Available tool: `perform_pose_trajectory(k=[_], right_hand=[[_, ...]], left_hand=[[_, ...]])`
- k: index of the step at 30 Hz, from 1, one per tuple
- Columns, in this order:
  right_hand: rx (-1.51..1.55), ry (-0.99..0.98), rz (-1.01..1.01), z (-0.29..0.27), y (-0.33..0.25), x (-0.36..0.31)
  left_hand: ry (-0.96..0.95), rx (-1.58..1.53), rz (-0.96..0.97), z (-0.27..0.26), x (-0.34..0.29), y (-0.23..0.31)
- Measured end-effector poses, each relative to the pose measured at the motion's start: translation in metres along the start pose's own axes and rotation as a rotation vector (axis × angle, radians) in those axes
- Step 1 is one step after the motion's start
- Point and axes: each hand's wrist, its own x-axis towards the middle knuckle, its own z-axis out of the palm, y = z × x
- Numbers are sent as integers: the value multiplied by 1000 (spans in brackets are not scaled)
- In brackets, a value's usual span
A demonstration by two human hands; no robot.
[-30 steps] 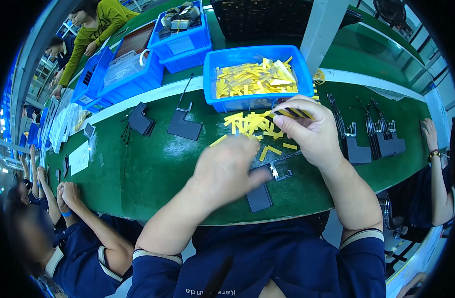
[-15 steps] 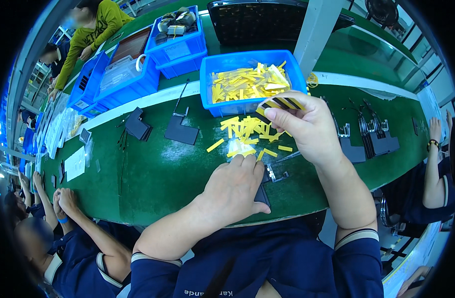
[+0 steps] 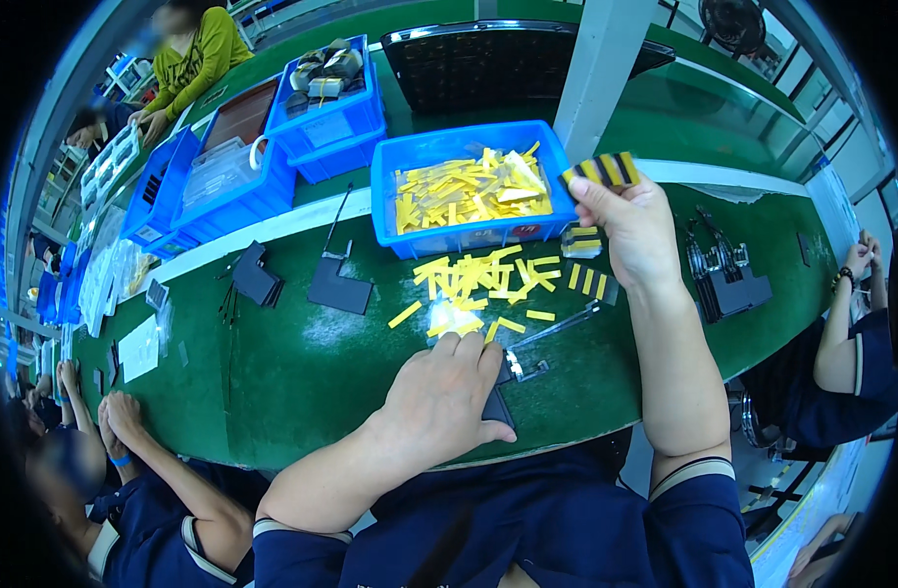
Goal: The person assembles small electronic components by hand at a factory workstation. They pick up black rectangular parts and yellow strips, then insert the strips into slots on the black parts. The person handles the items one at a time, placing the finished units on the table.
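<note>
My left hand (image 3: pixel 437 392) lies palm down over a dark grey L-shaped part (image 3: pixel 501 410) near the front edge, thumb on one side and fingers on the other. A metal bracket (image 3: pixel 525 369) and a thin dark cable stick out past the fingers. Further right, my right hand (image 3: pixel 625 230) pinches a small sheet with yellow and black stripes (image 3: pixel 606 171), raised near the right end of a blue bin (image 3: pixel 395 238). Loose yellow strips (image 3: pixel 478 279) lie piled between my hands, beside a shiny clear-white piece (image 3: pixel 454 318) at my left fingertips.
Below my right hand lie more striped sheets (image 3: pixel 593 282). Grey parts with cables (image 3: pixel 733 294) stand to the right; similar ones (image 3: pixel 339 291) lie left. Blue bins (image 3: pixel 322 118) line the back left, and a post (image 3: pixel 601 88) rises behind. Co-workers sit on both sides.
My right hand has moved up and slightly right with the striped sheet, uncovering other striped sheets on the table. My left hand stays over the grey part; the whole view has shifted slightly.
</note>
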Motion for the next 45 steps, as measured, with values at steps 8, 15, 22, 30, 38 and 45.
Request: perform_pose_trajectory(k=[8,15,22,30,38,45], right_hand=[[-9,246,-388,-25,-18,63],[-28,348,-441,-18,-29,84],[-94,372,-373,-21,-29,88],[-15,259,-274,-32,-34,69],[-175,-131,-21,-25,-34,23],[-1117,-810,-469,24,-29,-50]], left_hand=[[46,4,28,1,1,0],[40,16,17,2,-1,-1],[22,22,11,3,-1,-2],[7,32,10,1,0,0],[110,-49,-7,0,0,-2],[799,-250,56,-5,11,-6]])
